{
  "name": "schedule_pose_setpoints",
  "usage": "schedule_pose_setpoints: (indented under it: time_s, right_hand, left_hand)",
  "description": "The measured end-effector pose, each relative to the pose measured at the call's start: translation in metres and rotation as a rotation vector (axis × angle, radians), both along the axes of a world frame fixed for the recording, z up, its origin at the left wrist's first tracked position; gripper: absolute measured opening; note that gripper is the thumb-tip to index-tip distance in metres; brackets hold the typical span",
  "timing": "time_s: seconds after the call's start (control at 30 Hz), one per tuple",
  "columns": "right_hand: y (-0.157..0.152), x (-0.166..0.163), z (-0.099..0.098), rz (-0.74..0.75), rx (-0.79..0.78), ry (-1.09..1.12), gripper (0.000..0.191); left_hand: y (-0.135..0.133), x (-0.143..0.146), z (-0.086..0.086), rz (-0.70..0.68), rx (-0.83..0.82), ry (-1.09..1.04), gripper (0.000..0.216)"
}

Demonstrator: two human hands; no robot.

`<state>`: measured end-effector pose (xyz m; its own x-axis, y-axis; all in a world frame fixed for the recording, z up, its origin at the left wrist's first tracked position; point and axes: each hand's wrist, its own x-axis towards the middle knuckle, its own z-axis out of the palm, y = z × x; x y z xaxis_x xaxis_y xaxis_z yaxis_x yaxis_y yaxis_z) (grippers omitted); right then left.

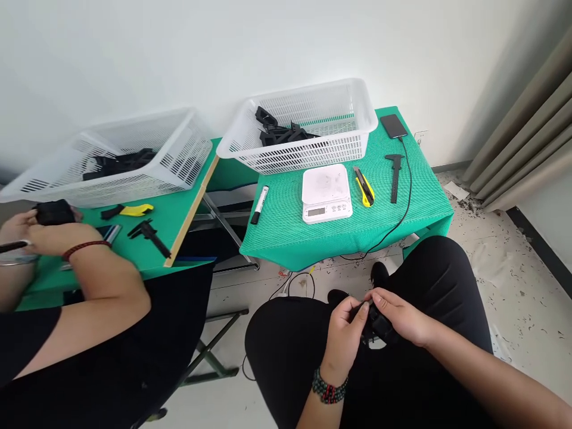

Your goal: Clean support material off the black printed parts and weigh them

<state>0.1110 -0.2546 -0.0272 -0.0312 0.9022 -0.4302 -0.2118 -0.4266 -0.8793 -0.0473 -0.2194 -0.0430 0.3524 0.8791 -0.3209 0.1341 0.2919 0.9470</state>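
Low over my lap, my left hand [347, 329] and my right hand [397, 313] are both closed on a black plastic part [379, 325]. Its outline is hard to make out against my black trousers, and my fingers cover much of it. The thumbs and fingertips of both hands meet at its upper edge. Beyond my knees, on the green-covered table [286, 229], lie a white digital scale [327, 193], a yellow utility knife [365, 187], a black caliper [395, 177] and a black-and-white marker [260, 205].
A white basket [304, 158] with black plastic parts [286, 132] stands at the table's back. A cable runs from a black power bank [393, 126] over the front edge. On the left, a co-worker's hands [44, 232] hold a black part near another basket [134, 185].
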Motion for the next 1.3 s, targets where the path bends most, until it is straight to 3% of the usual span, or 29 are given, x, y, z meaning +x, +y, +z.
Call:
schedule_pose_setpoints:
  time_s: [0.13,0.27,0.37,0.47,0.53,0.7,0.93,1.3]
  right_hand:
    - [0.004,0.010,0.001,0.102,0.045,-0.072,0.067]
    - [0.011,0.019,0.005,0.193,0.038,-0.062,0.061]
    - [0.012,0.028,0.005,0.161,-0.038,0.025,0.063]
    - [0.011,0.036,0.003,0.044,-0.172,0.247,0.068]
    - [0.008,0.039,0.001,-0.045,-0.218,0.408,0.066]
    - [0.001,0.028,0.002,-0.152,-0.131,0.697,0.059]
    - [0.001,0.007,0.004,-0.296,0.047,0.544,0.046]
    - [-0.007,0.009,0.005,-0.120,0.217,0.300,0.042]
  left_hand:
    - [0.010,-0.002,0.006,-0.143,-0.123,-0.082,0.040]
    - [0.010,0.000,0.010,-0.199,-0.169,-0.149,0.038]
    - [0.005,0.003,0.009,-0.184,-0.172,-0.156,0.039]
    - [-0.002,0.008,0.005,-0.049,-0.160,-0.179,0.038]
    - [-0.008,0.014,0.003,0.111,-0.172,-0.228,0.039]
    - [-0.015,0.032,0.007,0.479,-0.279,-0.383,0.043]
    - [-0.008,0.032,0.016,0.511,-0.302,-0.420,0.046]
    - [-0.001,0.021,0.017,0.498,-0.328,-0.465,0.039]
